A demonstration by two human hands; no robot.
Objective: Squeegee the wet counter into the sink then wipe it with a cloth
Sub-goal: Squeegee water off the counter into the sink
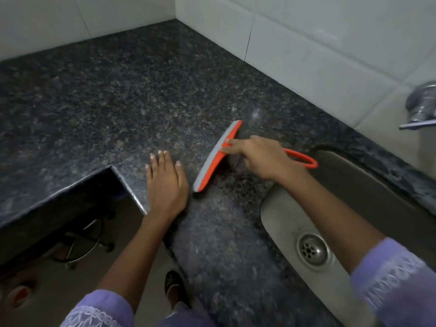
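Two bare hands work over a dark speckled granite surface (118,95) that runs into a corner of white wall tiles (306,43). The right hand (262,159) has its grip closed around the handle of an orange squeegee (218,156), forefinger stretched along the neck toward the blade. The blade's grey rubber edge faces left and lies slanted across the stone, its near end close to the front edge, its far end pointing toward the tiled wall. The orange loop at the handle's end sticks out behind the hand, over the rim of the steel sink (354,185). The squeegee sits just left of the sink, on a patch of stone that looks glossier, possibly wet, though the blur makes that hard to confirm. The left hand (165,182) lies flat and open on the surface, palm down, fingers spread, holding nothing, just beside the blade's near end but not touching it. A round drain (312,250) shows in the basin, and a metal tap (422,107) juts in at the right edge. Both forearms end in lilac sleeves (396,279).
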